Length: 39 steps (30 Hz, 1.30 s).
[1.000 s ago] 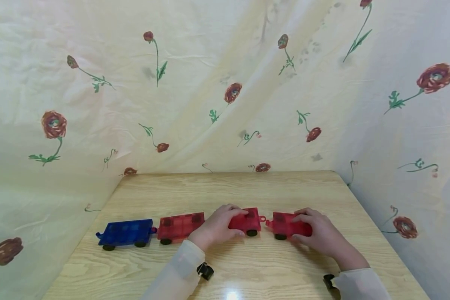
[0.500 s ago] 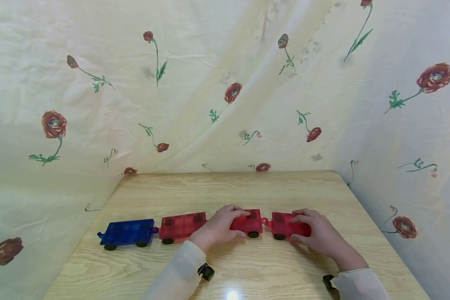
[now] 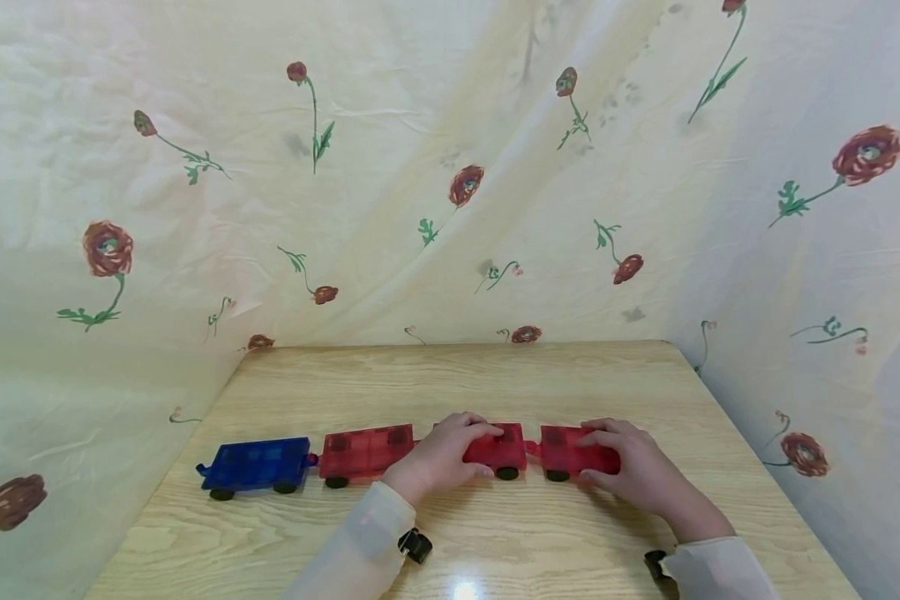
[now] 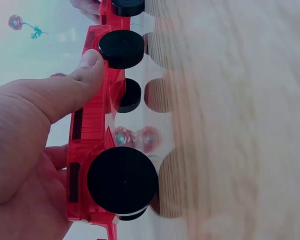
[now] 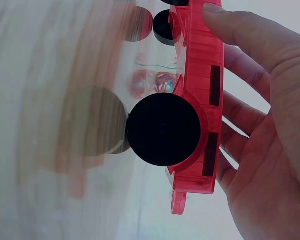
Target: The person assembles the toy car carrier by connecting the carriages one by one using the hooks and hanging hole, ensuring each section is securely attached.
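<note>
My left hand (image 3: 446,454) grips a red translucent toy train car (image 3: 495,448) by its sides, thumb on the near side. A second red toy train car (image 3: 566,450) is held by my right hand (image 3: 633,462), which covers its right end. Between these two cars the hook and ring overlap; whether they are latched cannot be told. Both wrist views show black wheels, one wheel (image 4: 122,180) under the left-held car and one wheel (image 5: 164,129) under the right-held car. Left of my left hand stand another red car (image 3: 367,452) and a blue car (image 3: 258,464), joined at their couplings.
The cars stand in a row across a light wood table (image 3: 450,383). A flower-printed cloth (image 3: 390,167) rises behind the table and along both sides. Black wrist devices, such as the left one (image 3: 415,546), sit at the sleeves.
My left hand and the cars on that side have shifted slightly right, and the right-held car slightly left. The gap between the two held cars' couplings has closed.
</note>
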Available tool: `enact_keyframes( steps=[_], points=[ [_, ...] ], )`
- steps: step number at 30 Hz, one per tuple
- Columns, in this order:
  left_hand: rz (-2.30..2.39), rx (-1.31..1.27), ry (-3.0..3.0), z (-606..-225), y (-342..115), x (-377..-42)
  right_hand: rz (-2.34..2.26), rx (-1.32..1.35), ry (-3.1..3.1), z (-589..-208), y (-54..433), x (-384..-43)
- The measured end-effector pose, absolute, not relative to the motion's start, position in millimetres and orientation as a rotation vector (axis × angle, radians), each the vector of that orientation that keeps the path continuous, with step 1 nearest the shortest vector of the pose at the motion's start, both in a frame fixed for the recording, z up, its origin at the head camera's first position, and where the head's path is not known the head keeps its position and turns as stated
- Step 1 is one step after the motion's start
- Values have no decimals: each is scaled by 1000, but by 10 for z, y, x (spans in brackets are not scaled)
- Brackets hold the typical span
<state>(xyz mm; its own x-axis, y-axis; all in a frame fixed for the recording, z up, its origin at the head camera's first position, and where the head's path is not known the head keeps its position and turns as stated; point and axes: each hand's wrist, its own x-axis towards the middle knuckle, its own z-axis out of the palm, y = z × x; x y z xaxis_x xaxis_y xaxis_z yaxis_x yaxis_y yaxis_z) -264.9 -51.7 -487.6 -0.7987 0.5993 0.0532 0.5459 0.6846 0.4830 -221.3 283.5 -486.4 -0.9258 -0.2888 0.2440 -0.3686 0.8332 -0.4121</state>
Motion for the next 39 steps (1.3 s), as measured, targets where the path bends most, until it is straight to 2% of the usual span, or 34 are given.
enact_keyframes(
  steps=[39],
  points=[
    [668,978,2809,-4872,-478,-2629,753,513,-2877,-4823,2892,-2200]
  ],
)
